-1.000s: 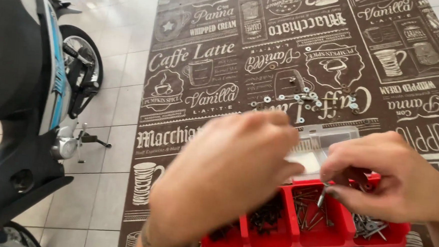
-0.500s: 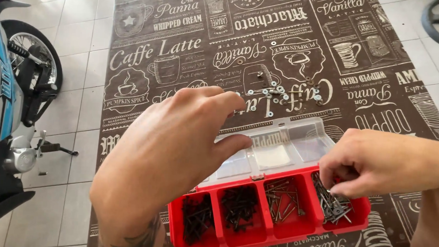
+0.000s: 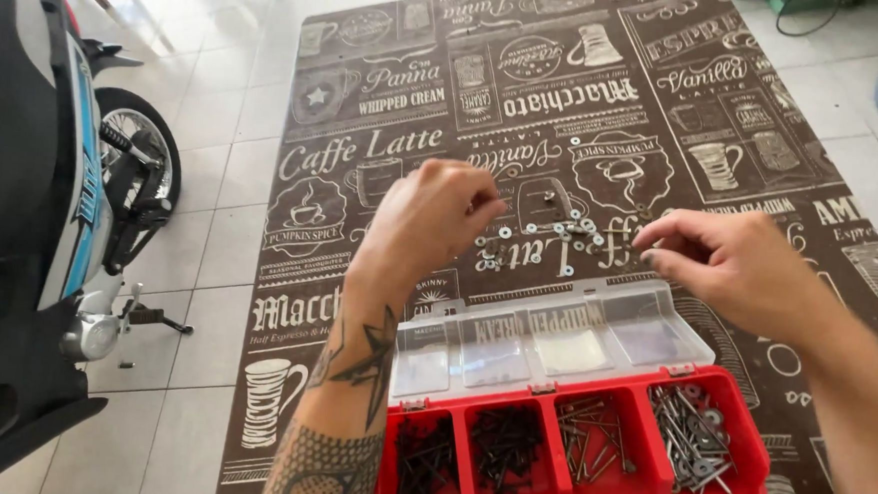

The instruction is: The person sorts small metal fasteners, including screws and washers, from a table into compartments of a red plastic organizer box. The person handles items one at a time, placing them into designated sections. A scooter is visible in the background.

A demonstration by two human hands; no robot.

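- Head view: the left hand [image 3: 431,217] is curled over scattered washers [image 3: 549,245] on the mat [image 3: 384,154]; any grip cannot be told.
- The right hand [image 3: 729,262] is held pinched just right of them.
- A red organizer box [image 3: 569,444] is seen below both hands, lid open.

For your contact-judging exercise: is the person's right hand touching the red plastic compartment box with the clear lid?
Apart. The head view shows the right hand over the small metal washers on the brown printed mat, with mat visible between it and the red plastic compartment box.

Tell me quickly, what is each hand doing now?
Left hand: fingers curled over the washers; any hold cannot be told.
Right hand: fingers pinched together; contents cannot be told.
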